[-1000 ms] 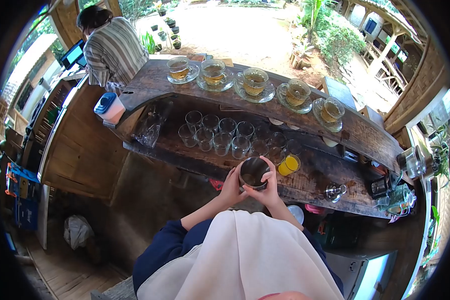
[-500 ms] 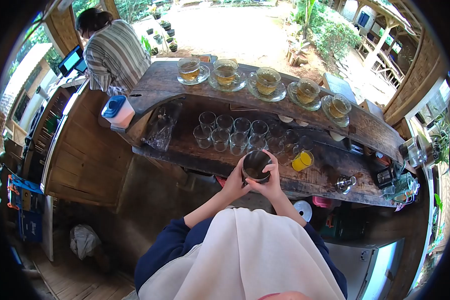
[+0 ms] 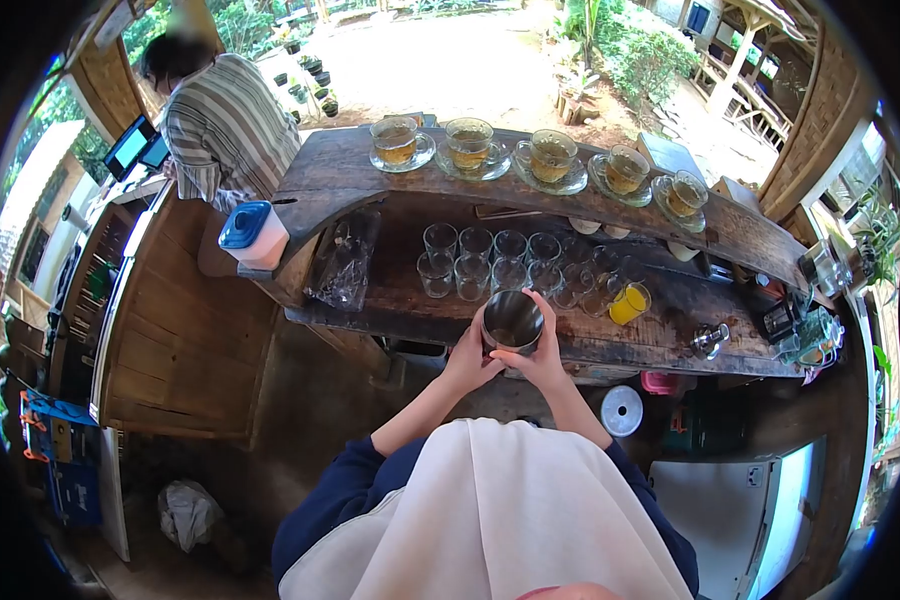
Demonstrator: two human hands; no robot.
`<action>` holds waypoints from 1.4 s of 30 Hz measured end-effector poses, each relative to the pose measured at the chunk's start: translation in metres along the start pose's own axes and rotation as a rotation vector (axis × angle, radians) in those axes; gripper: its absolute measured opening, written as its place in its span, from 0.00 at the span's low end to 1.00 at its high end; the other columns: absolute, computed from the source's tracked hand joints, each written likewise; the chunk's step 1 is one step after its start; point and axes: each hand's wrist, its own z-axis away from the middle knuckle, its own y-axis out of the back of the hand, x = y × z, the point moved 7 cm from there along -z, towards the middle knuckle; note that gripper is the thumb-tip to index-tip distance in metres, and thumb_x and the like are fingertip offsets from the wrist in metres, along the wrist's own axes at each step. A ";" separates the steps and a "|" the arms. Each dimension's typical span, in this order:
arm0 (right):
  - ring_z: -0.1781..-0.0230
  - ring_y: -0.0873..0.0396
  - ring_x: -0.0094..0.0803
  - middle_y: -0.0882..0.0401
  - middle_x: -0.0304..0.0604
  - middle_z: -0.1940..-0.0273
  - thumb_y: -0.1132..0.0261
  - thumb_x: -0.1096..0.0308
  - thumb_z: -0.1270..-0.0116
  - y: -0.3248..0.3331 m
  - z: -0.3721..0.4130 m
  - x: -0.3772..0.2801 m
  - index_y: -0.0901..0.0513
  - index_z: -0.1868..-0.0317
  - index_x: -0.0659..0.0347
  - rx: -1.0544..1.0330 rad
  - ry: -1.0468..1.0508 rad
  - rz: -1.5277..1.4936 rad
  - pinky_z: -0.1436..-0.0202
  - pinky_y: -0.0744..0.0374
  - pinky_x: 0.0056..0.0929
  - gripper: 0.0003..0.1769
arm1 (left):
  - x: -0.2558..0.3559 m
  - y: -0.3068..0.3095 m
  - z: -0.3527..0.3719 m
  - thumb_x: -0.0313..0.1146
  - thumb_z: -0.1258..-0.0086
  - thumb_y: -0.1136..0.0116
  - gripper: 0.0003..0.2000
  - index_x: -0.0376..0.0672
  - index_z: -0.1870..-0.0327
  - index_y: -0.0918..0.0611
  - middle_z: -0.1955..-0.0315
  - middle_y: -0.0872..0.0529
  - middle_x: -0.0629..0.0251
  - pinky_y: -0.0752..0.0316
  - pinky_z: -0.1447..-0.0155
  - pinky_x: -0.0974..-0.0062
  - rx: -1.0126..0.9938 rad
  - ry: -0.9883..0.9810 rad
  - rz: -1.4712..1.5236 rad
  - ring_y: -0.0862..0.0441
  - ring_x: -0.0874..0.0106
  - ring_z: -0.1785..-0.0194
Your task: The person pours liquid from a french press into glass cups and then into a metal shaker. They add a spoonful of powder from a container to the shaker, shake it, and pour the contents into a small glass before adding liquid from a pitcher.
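A dark cup [image 3: 512, 325] is clasped between the left hand [image 3: 467, 362] and right hand [image 3: 540, 352], its open mouth turned up toward the head camera, long axis seemingly near upright, foreshortened here. It is held at the lower shelf's [image 3: 660, 345] front edge, near clear glasses [image 3: 508, 272]; a yellow drink [image 3: 629, 305] is seen to the right.

No text can be read — none (anywhere).
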 end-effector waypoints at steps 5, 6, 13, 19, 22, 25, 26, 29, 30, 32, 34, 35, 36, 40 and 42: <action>0.34 0.36 0.42 0.42 0.53 0.33 0.17 0.67 0.61 -0.025 0.002 0.003 0.52 0.27 0.61 -0.033 -0.067 -0.012 0.33 0.35 0.38 0.65 | -0.011 0.019 0.010 0.29 0.51 0.33 0.44 0.43 0.31 0.44 0.41 0.28 0.49 0.32 0.37 0.63 -0.025 0.084 -0.025 0.28 0.52 0.38; 0.34 0.36 0.42 0.41 0.53 0.33 0.17 0.67 0.61 -0.029 0.003 0.003 0.52 0.27 0.61 -0.029 -0.079 -0.038 0.33 0.34 0.38 0.64 | -0.010 0.024 0.011 0.29 0.51 0.33 0.44 0.43 0.31 0.44 0.41 0.28 0.49 0.32 0.37 0.63 -0.021 0.087 -0.025 0.28 0.52 0.38; 0.35 0.35 0.37 0.41 0.50 0.33 0.18 0.70 0.61 -0.056 0.004 0.003 0.54 0.26 0.61 -0.074 -0.107 -0.066 0.33 0.34 0.36 0.66 | 0.002 0.050 0.018 0.29 0.52 0.31 0.45 0.44 0.30 0.44 0.40 0.28 0.52 0.33 0.36 0.67 -0.019 0.037 0.019 0.29 0.56 0.37; 0.37 0.32 0.41 0.36 0.52 0.37 0.16 0.60 0.64 -0.066 0.000 0.004 0.55 0.27 0.61 -0.035 -0.027 -0.076 0.34 0.33 0.39 0.69 | -0.007 0.058 0.020 0.34 0.50 0.29 0.46 0.44 0.29 0.45 0.37 0.31 0.54 0.36 0.33 0.68 -0.041 0.107 0.130 0.32 0.61 0.34; 0.37 0.31 0.40 0.34 0.51 0.38 0.16 0.56 0.66 -0.070 0.006 0.019 0.55 0.27 0.61 -0.056 -0.101 -0.147 0.34 0.34 0.40 0.71 | -0.012 0.060 0.019 0.38 0.49 0.27 0.48 0.43 0.29 0.45 0.36 0.32 0.55 0.37 0.32 0.68 -0.034 0.039 0.178 0.34 0.62 0.32; 0.38 0.30 0.39 0.33 0.51 0.38 0.16 0.56 0.67 -0.067 0.001 0.021 0.54 0.28 0.61 -0.103 -0.046 -0.048 0.35 0.32 0.39 0.70 | -0.014 0.059 0.015 0.40 0.50 0.26 0.49 0.42 0.29 0.46 0.35 0.32 0.56 0.38 0.32 0.68 -0.035 0.029 0.208 0.34 0.62 0.32; 0.38 0.30 0.39 0.33 0.51 0.38 0.16 0.56 0.67 -0.068 -0.002 0.022 0.54 0.28 0.61 -0.111 -0.049 -0.050 0.35 0.32 0.39 0.70 | -0.015 0.060 0.014 0.41 0.50 0.25 0.49 0.42 0.29 0.46 0.35 0.33 0.56 0.38 0.32 0.68 -0.043 0.063 0.224 0.34 0.62 0.32; 0.39 0.28 0.39 0.34 0.50 0.38 0.17 0.59 0.65 -0.079 -0.005 0.024 0.55 0.28 0.60 -0.120 -0.108 -0.289 0.37 0.28 0.38 0.69 | -0.018 0.067 0.015 0.40 0.49 0.26 0.49 0.41 0.29 0.46 0.35 0.33 0.55 0.38 0.32 0.68 -0.056 0.135 0.188 0.34 0.61 0.32; 0.39 0.28 0.39 0.34 0.50 0.38 0.17 0.59 0.65 -0.083 -0.006 0.023 0.55 0.28 0.60 -0.121 -0.123 -0.299 0.37 0.28 0.38 0.69 | -0.019 0.070 0.016 0.40 0.49 0.26 0.49 0.41 0.29 0.46 0.35 0.33 0.55 0.38 0.32 0.68 -0.055 0.153 0.187 0.34 0.61 0.32; 0.38 0.30 0.39 0.35 0.50 0.37 0.17 0.59 0.65 -0.088 -0.007 0.023 0.58 0.27 0.60 -0.113 -0.130 -0.319 0.34 0.31 0.39 0.71 | -0.016 0.076 0.013 0.37 0.48 0.28 0.47 0.40 0.29 0.47 0.35 0.33 0.53 0.38 0.32 0.68 -0.039 0.085 0.151 0.34 0.61 0.32; 0.37 0.31 0.39 0.36 0.50 0.37 0.17 0.63 0.61 -0.092 -0.009 0.024 0.60 0.27 0.60 -0.134 -0.108 -0.262 0.34 0.31 0.38 0.69 | -0.017 0.081 0.012 0.35 0.47 0.29 0.46 0.40 0.29 0.47 0.36 0.33 0.53 0.38 0.32 0.68 -0.042 0.095 0.185 0.34 0.61 0.32; 0.37 0.31 0.39 0.36 0.50 0.37 0.18 0.66 0.58 -0.094 -0.009 0.026 0.59 0.27 0.60 -0.125 -0.125 -0.213 0.34 0.31 0.38 0.67 | -0.017 0.083 0.011 0.33 0.47 0.31 0.46 0.40 0.29 0.47 0.36 0.33 0.52 0.38 0.32 0.68 -0.044 0.096 0.217 0.34 0.61 0.32; 0.37 0.31 0.39 0.36 0.50 0.37 0.19 0.69 0.56 -0.095 -0.009 0.028 0.59 0.27 0.60 -0.116 -0.141 -0.164 0.34 0.31 0.38 0.65 | -0.016 0.086 0.010 0.33 0.47 0.31 0.46 0.40 0.29 0.47 0.36 0.33 0.52 0.38 0.32 0.68 -0.044 0.103 0.217 0.34 0.61 0.32; 0.37 0.31 0.39 0.37 0.50 0.37 0.22 0.74 0.54 -0.105 -0.012 0.029 0.59 0.27 0.60 -0.110 -0.188 -0.211 0.34 0.32 0.39 0.62 | -0.020 0.095 0.010 0.31 0.47 0.32 0.44 0.41 0.29 0.46 0.37 0.33 0.52 0.37 0.32 0.68 -0.051 0.113 0.191 0.34 0.60 0.32; 0.40 0.28 0.39 0.32 0.52 0.40 0.21 0.73 0.54 -0.109 -0.015 0.027 0.57 0.28 0.62 -0.100 -0.163 -0.171 0.38 0.28 0.36 0.61 | -0.022 0.099 0.011 0.30 0.47 0.32 0.44 0.42 0.29 0.46 0.37 0.32 0.52 0.37 0.32 0.67 -0.056 0.116 0.178 0.34 0.60 0.32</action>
